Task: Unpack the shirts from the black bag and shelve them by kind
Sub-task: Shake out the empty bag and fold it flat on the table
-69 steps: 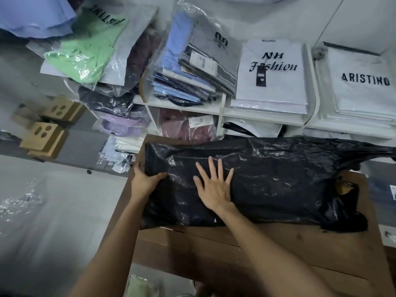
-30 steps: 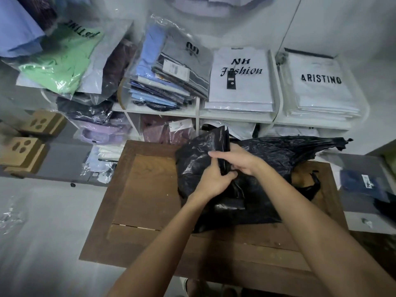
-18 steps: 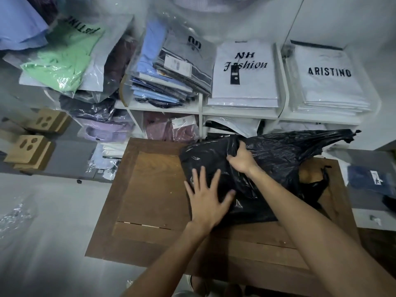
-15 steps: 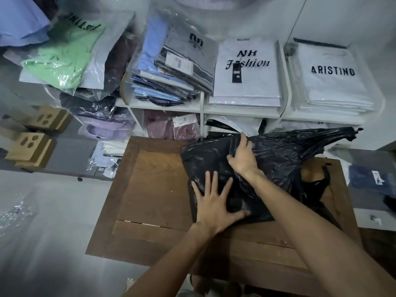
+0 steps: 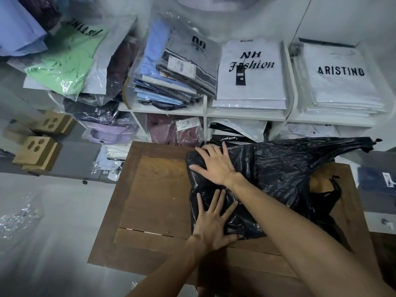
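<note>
The black bag (image 5: pixel 278 179) lies on the right half of the wooden worktop (image 5: pixel 154 189), crumpled and full. The left hand (image 5: pixel 212 226) presses flat on its near left corner, fingers spread wide, its grip holding nothing. The right hand (image 5: pixel 216 163) lies on the bag's far left end, fingers straight and splayed. Behind stand white shelves (image 5: pixel 205 113) of packaged shirts, among them an ARISTINO stack (image 5: pixel 340 82)

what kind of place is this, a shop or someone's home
Most likely a clothing shop's stockroom: white shelves hold stacks of folded shirts sealed in clear plastic, some in white printed brand packets, and small brown cardboard boxes sit nearby.
</note>
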